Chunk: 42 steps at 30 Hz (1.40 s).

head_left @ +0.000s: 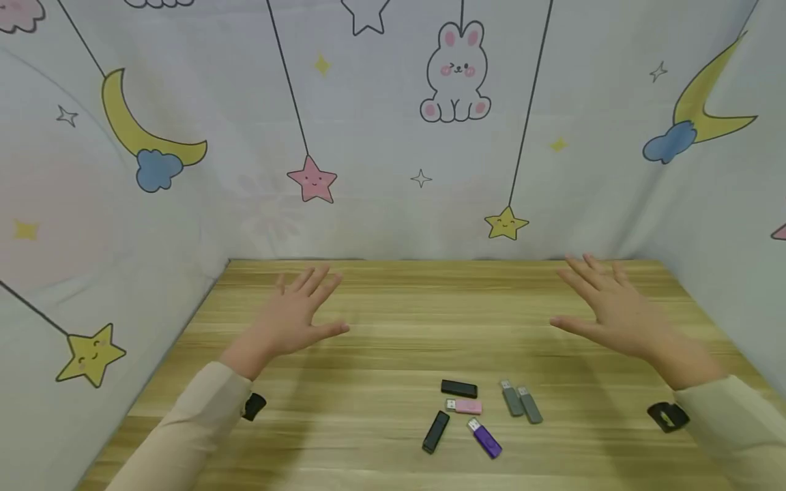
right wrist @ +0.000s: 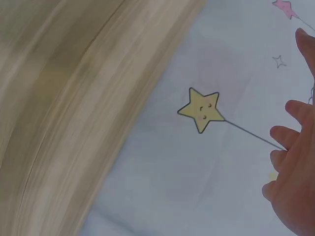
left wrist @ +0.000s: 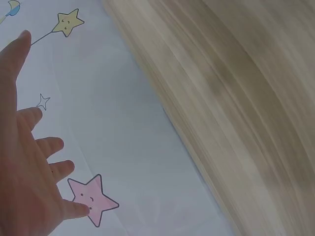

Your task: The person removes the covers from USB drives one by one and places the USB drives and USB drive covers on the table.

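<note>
My left hand (head_left: pixel 295 317) hovers over the left side of the table, fingers spread and holding nothing. Opposite it, my right hand (head_left: pixel 620 310) is held up with its fingers spread, also holding nothing. Between and nearer than both hands lies a loose group of USB sticks. A black stick (head_left: pixel 459 389) lies above a pink one (head_left: pixel 468 407) with its metal plug to the left. Two grey sticks, one left (head_left: pixel 512 399) and one right (head_left: pixel 530 406), lie side by side. Nearest are another black stick (head_left: pixel 436 432) and a purple one (head_left: pixel 485 438), both slanted.
The wood-grain table (head_left: pixel 368 327) ends at a white cloth backdrop (head_left: pixel 381 136) printed with stars, moons and a rabbit. Cloth also hangs along the left and right sides. A black strap piece (head_left: pixel 253 406) shows at the left wrist and another (head_left: pixel 668 417) at the right.
</note>
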Each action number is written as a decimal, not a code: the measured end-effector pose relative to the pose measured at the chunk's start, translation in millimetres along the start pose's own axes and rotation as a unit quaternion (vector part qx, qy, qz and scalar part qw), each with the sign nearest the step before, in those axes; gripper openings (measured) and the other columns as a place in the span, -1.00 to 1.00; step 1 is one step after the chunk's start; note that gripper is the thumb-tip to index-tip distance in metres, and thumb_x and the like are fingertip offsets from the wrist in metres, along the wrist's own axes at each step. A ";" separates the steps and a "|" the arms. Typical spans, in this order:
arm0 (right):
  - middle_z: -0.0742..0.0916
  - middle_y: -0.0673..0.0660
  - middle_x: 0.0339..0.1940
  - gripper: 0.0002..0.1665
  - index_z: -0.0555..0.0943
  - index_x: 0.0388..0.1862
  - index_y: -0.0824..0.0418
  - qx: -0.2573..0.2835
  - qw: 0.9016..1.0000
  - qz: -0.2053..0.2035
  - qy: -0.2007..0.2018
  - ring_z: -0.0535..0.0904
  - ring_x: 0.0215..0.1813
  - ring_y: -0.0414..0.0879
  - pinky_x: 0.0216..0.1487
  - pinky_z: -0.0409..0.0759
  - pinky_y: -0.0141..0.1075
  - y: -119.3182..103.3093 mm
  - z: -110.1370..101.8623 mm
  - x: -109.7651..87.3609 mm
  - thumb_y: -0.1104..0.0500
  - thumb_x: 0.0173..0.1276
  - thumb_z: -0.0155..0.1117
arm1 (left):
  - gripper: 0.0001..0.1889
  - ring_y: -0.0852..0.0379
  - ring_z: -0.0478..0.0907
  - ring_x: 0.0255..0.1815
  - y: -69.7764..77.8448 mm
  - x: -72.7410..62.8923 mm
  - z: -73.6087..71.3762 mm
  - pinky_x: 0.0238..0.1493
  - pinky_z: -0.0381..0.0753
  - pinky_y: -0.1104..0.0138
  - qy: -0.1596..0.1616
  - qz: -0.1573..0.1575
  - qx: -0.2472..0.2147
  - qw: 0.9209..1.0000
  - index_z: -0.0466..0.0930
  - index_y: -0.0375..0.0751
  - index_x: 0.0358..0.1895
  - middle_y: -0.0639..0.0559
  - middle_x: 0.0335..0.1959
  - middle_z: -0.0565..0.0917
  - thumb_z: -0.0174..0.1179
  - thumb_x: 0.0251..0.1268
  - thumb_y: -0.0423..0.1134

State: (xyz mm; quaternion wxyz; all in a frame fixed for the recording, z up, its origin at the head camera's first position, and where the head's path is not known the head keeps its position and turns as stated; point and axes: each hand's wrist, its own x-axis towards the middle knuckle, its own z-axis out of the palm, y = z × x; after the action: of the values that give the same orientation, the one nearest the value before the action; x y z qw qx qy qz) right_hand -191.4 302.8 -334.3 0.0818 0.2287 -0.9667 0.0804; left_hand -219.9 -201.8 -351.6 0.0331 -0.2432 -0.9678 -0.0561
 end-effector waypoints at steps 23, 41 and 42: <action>0.28 0.31 0.48 -0.09 0.27 0.44 0.26 0.090 0.991 -0.096 0.028 0.02 0.52 0.27 0.46 -0.12 0.17 -70.7 20.2 21.0 -0.17 0.27 0.32 | -0.19 -0.16 0.21 0.43 51.4 7.7 14.1 0.35 0.13 -0.18 0.083 0.086 -0.054 0.991 0.21 -0.10 0.46 -0.14 0.43 0.30 0.17 0.23 0.24; 0.31 0.26 0.47 -0.15 0.28 0.44 0.26 0.159 0.981 -0.112 0.016 0.17 0.47 0.22 0.32 0.27 0.15 -100.2 50.0 22.7 -0.07 0.30 0.33 | -0.28 -0.14 0.28 0.38 98.7 15.8 25.9 0.31 0.26 -0.13 0.031 0.128 -0.176 0.976 0.29 -0.14 0.42 -0.12 0.37 0.37 0.28 0.24 0.05; 0.32 0.26 0.46 -0.15 0.29 0.44 0.26 0.160 0.980 -0.114 0.016 0.20 0.45 0.22 0.32 0.29 0.14 -101.3 51.1 22.9 -0.06 0.29 0.34 | -0.28 -0.14 0.28 0.38 101.2 16.6 27.4 0.31 0.25 -0.14 0.026 0.125 -0.180 0.975 0.29 -0.14 0.41 -0.12 0.37 0.37 0.28 0.24 0.04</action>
State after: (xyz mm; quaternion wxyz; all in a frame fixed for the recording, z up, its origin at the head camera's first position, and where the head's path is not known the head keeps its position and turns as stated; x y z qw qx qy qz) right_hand -171.7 193.8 -367.6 0.0685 0.3458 -0.9077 0.2277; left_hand -187.5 -102.1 -367.9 0.0204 -0.3628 -0.9026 -0.2306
